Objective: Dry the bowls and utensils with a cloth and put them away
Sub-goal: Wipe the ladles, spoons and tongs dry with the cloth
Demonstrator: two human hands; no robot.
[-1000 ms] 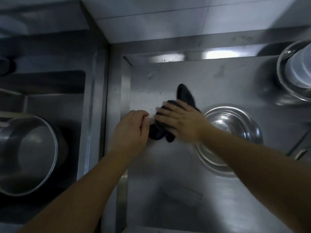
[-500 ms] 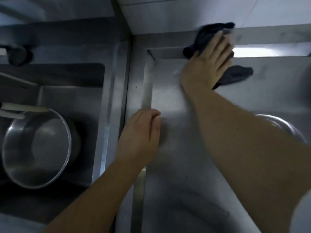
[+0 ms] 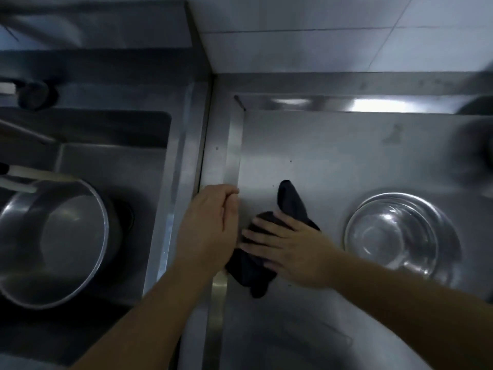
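- The right hand (image 3: 290, 249) lies flat, fingers spread, pressing the dark cloth (image 3: 253, 265) down on the steel counter (image 3: 333, 156).
- Half a second ago that hand and the cloth were way up at the back edge of the counter. Now both are back near the front, close to the person.
- The left hand (image 3: 210, 225) sits on the counter's raised left edge, fingers curled in. I can't see anything in it. It touches the cloth's left side and has hardly moved.
- A shiny bowl (image 3: 400, 236) sits on the counter just right of the right hand, not touched.
- A bigger bowl (image 3: 50, 241) sits in the sink (image 3: 112, 156) on the left, with pale handles (image 3: 24, 177) poking over its rim.
- I think the person is wiping the counter, so the bowls are not dried yet.
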